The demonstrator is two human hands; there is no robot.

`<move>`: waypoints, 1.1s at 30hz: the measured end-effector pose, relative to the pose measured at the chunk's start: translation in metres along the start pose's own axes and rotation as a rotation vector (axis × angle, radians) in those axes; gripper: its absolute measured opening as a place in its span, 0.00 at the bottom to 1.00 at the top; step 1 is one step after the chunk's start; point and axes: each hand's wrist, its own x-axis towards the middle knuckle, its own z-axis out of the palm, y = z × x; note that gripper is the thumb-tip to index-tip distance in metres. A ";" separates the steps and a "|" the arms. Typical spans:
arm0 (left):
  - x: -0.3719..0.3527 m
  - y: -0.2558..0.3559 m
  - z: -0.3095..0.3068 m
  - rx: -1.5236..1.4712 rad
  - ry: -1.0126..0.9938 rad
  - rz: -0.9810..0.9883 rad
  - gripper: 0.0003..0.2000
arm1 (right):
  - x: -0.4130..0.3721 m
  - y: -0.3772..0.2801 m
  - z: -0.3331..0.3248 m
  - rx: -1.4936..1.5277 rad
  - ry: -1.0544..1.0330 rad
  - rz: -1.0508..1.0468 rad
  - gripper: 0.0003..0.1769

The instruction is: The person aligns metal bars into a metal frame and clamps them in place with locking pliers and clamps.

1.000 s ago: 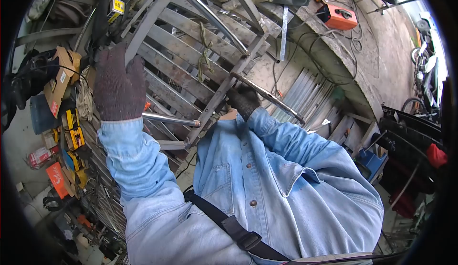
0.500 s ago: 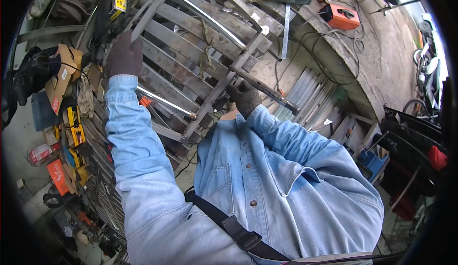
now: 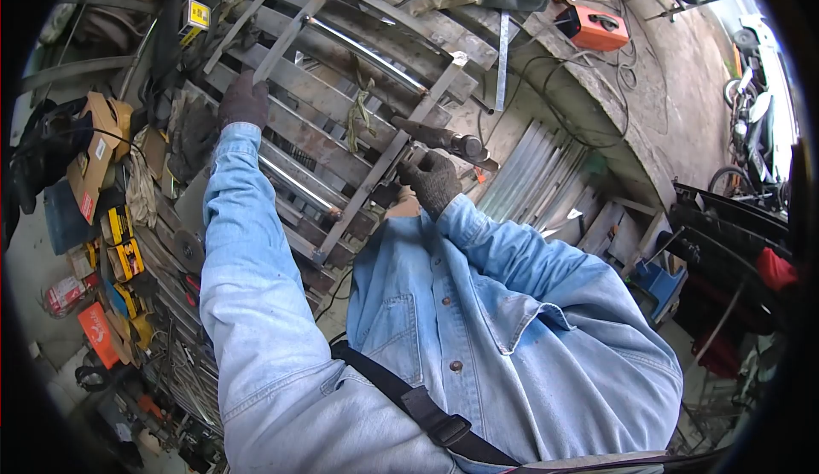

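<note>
One metal frame (image 3: 375, 179), likely mid-positioning

It lay over the slats (image 3: 300, 97), left hand (image 3: 244, 100) clamped on its far-left end. Right hand (image 3: 434, 181) curled at its near side; couldn't tell if it gripped. Step looked like steadying or placing the frame. Next move, I judged, called for even support at both ends.

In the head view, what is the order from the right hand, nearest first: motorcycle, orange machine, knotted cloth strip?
From the right hand:
1. Knotted cloth strip, ahead-left
2. Orange machine, ahead-right
3. Motorcycle, far right
</note>
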 end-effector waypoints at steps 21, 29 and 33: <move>-0.073 0.081 -0.145 0.078 0.259 0.085 0.17 | -0.002 -0.005 -0.001 -0.084 -0.009 0.094 0.27; -0.043 0.052 -0.104 0.162 0.134 0.008 0.20 | 0.002 0.004 -0.005 -0.014 -0.091 0.154 0.22; -0.023 0.018 -0.045 0.124 0.011 -0.052 0.20 | 0.004 0.019 -0.004 0.284 -0.158 -0.016 0.17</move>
